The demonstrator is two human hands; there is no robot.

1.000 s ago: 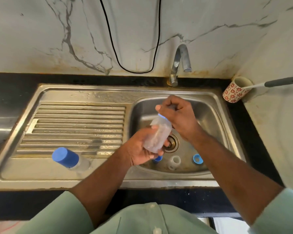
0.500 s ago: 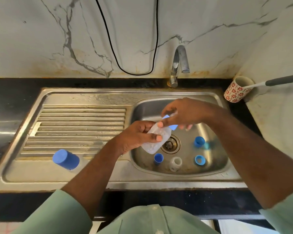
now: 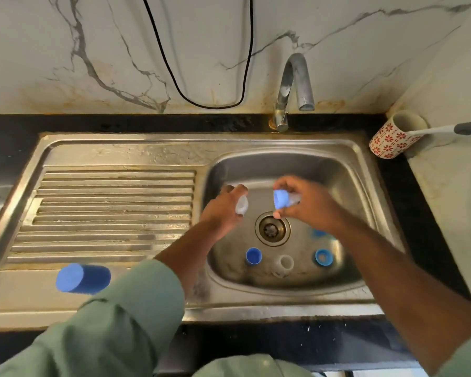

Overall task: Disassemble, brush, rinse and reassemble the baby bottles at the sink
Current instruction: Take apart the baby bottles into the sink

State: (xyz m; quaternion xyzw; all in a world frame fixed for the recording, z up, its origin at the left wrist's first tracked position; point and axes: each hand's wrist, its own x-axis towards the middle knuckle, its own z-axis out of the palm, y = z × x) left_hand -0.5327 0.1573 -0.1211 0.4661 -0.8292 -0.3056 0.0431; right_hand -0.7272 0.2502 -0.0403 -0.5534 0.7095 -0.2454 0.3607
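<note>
Left hand (image 3: 223,210) grips a clear plastic bottle body (image 3: 242,206); just beside it, right hand (image 3: 305,204) pinches the blue screw collar with nipple (image 3: 281,198) above the drain (image 3: 272,228).

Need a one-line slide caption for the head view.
Over the sink, left hand holds clear bottle; right hand holds its blue collar.

wall (image 3: 365,63): white veined marble, 12 o'clock | black cable (image 3: 174,85) hanging, 11 o'clock | surface (image 3: 11,137): black, rust-stained edge
</note>
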